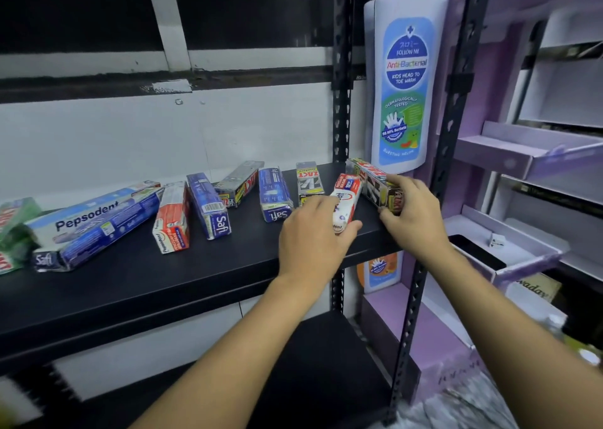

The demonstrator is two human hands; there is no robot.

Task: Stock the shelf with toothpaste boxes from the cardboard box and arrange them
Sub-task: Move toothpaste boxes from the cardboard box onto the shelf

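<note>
The left hand (313,232) curls its fingers round the near end of a white and red toothpaste box (349,188). The right hand (412,213) grips the near end of a black and red Zact box (368,175) just beside it, right of the middle of the frame, on the black shelf (195,281). Holding the near ends probably lets the person turn both boxes straight, like the blue Safi box (274,193) at their left. The cardboard box is not in view.
</note>
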